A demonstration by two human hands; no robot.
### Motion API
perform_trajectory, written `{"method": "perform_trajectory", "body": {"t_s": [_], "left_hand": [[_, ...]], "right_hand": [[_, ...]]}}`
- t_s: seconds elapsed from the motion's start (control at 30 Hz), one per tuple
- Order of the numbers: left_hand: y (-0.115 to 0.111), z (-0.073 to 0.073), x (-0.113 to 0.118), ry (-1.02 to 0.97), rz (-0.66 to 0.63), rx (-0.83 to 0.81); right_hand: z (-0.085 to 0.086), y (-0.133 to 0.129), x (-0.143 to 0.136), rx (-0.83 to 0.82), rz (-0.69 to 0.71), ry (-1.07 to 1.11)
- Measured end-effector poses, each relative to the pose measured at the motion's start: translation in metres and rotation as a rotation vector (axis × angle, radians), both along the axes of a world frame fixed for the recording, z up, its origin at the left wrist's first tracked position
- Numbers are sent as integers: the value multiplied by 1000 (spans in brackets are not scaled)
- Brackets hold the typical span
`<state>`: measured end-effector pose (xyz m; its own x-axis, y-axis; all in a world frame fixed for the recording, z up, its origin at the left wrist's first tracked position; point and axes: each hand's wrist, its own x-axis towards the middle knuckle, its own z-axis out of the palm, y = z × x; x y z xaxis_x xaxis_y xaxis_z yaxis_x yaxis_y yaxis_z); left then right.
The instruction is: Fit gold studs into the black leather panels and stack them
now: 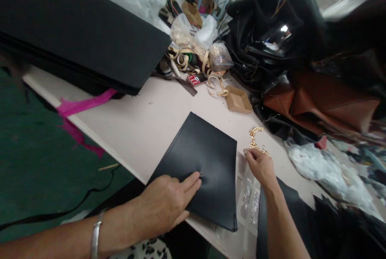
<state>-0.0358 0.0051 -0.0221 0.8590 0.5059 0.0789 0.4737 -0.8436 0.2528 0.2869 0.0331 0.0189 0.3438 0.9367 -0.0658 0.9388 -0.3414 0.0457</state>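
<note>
A black panel (211, 154) lies on the pale table (129, 126) near its front edge. My left hand (169, 198) presses on the panel with its index and middle fingers stretched out, their tips beside a small shiny metal piece (200, 175); the thumb is below, near the panel's edge. To the right, my right hand (261, 166) is pinched, thumb against index finger, at a clear compartment tray (249, 198); what it holds is too small to make out. Just behind that hand lie small gold-coloured metal parts (255, 134).
A stack of black panels (84, 38) is at the back left, with a pink strip (87, 104) under it. An open cardboard box (238, 100), tangled tape and plastic bags (181, 33) stand behind. Brown and black leather pieces (325, 102) pile up at the right.
</note>
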Motion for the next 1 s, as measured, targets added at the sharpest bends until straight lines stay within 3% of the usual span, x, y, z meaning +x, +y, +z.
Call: {"method": "perform_trajectory", "body": {"t_s": [0.17, 0.27, 0.5, 0.77, 0.9, 1.0], "left_hand": [[-1, -1, -2, -40, 6, 13], [-1, -2, -3, -56, 4, 21], [-2, -6, -3, -97, 12, 57], [-3, -5, -4, -71, 1, 63], [-2, -6, -4, -77, -10, 54], [-1, -9, -3, -101, -18, 54]], "right_hand": [[-9, -42, -86, 82, 356, 511], [-13, -52, -112, 117, 417, 568], [-12, -50, -117, 52, 502, 554], [1, -29, -120, -196, 268, 588], [7, -17, -119, -274, 282, 578], [8, -22, -122, -259, 396, 481]]}}
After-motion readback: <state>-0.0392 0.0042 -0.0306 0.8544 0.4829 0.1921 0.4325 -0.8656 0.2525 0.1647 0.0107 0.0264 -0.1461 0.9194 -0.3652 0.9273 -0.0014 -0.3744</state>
